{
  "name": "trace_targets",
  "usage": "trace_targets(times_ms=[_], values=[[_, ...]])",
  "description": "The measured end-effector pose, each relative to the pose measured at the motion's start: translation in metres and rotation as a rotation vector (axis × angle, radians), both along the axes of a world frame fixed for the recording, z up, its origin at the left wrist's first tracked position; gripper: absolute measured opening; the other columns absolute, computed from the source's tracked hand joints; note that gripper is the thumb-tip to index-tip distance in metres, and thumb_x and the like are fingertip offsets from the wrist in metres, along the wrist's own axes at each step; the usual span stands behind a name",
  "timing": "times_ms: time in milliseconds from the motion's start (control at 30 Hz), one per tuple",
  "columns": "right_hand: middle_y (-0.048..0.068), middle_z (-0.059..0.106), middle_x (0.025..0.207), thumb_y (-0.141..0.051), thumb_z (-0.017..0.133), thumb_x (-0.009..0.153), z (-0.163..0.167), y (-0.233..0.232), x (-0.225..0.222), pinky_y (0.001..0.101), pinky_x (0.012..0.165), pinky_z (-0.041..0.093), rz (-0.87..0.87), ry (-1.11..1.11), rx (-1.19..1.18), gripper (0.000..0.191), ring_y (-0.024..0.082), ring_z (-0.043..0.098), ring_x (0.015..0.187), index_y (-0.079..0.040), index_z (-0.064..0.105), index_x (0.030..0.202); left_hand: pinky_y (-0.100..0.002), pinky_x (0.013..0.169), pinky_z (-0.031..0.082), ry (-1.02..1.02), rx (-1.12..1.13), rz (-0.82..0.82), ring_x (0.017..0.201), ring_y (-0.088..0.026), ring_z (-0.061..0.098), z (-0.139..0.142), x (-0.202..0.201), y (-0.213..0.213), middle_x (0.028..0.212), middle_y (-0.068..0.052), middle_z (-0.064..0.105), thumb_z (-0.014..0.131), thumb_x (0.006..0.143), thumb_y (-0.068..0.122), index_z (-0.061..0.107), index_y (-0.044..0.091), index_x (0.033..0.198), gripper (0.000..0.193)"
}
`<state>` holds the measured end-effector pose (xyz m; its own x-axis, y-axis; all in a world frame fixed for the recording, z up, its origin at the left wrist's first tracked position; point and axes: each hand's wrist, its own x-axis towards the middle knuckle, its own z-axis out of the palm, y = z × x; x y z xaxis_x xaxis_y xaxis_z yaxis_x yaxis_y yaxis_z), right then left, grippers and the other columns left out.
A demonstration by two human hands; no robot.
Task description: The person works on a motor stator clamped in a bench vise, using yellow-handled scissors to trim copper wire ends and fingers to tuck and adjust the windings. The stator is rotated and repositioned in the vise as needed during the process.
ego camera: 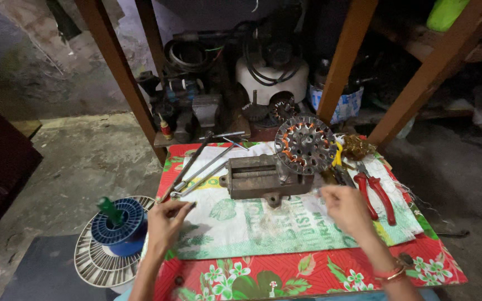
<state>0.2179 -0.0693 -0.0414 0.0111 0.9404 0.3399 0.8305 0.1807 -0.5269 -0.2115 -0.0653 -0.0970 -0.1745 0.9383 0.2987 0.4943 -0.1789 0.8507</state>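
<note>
Low workspace on a concrete floor, seen from above. Left hand hovers at the left edge of a printed woven sack, fingertips pinched narrow together as if on something very fine; what they hold is too small to tell. Right hand sits right of centre over the sack, back of the hand up, fingers curled in close, just beside the front right corner of a grey metal vise-like block; cannot tell whether it grips anything. A fan stator (round, slotted, with orange insulation in the slots) leans upright against the block's right end. The sack lies on a red floral cloth. Long steel rods and tools lie diagonally to the block's left. Red-handled pliers rest to the right of the right hand, near a tangle of copper wire. Just left of the left hand, a blue wire spool sits on a white fan grille. Behind, wooden table legs frame piled motor parts and cables.
</note>
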Motion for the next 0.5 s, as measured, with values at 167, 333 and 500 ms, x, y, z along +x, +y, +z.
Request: trace_targets(times_ms=[167,333,500], values=[[0.017,0.051,0.139,-0.018,0.077,0.074,0.015,-0.019,-0.063,0.043,0.11,0.038,0.323,-0.215,0.216,0.078,0.033,0.049,0.129,-0.006,0.05,0.146,-0.031,0.067,0.058,-0.035,0.166,-0.15,0.069,-0.018,0.073,0.004,0.093,0.014,0.081,-0.01,0.079,0.076,0.081,0.009,0.085,0.007,0.09,0.013],[0.019,0.051,0.147,-0.011,0.073,0.085,0.013,-0.026,-0.105,0.0403,0.108,0.039,0.603,0.013,-0.117,0.076,0.031,0.051,0.128,-0.007,0.038,0.153,-0.034,0.068,0.054,0.134,0.402,-0.291,0.076,-0.026,0.07,0.016,0.145,-0.008,0.084,-0.014,0.075,0.076,0.075,0.002,0.081,0.001,0.094,0.02],[0.012,0.081,0.084,-0.012,0.063,0.096,-0.006,-0.012,-0.091,0.0379,0.06,0.051,0.334,0.252,-0.256,0.026,0.025,0.068,0.065,-0.008,0.079,0.116,-0.031,0.063,0.054,0.001,0.092,-0.284,0.066,-0.018,0.069,0.016,0.112,-0.01,0.076,-0.01,0.075,0.082,0.082,0.017,0.081,0.002,0.089,0.016]])
